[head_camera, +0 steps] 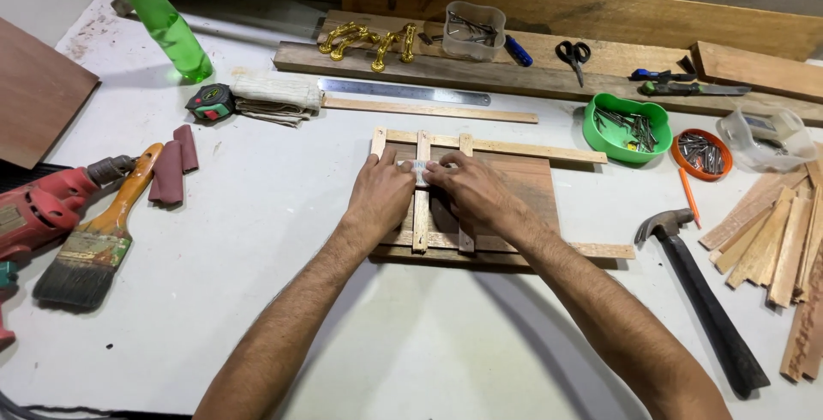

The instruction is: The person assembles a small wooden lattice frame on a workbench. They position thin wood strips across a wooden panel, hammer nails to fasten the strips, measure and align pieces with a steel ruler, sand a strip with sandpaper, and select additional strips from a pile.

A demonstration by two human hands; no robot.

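While both hands press it flat mid-bench, thin wooden strip lattice (420, 206) on board (523, 184): light, stiff, snappable; grip at crossings. Left hand (381, 197), right hand (471, 190) pinch small pale piece (420, 171).

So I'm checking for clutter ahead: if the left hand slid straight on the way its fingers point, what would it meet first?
Likely the top cross strip of the lattice, just beyond the left hand; past that, the loose thin strip and the steel ruler.

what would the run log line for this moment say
left hand on pale wooden slat frame | right hand beside, touching | brown wooden board beneath | black-handled hammer right
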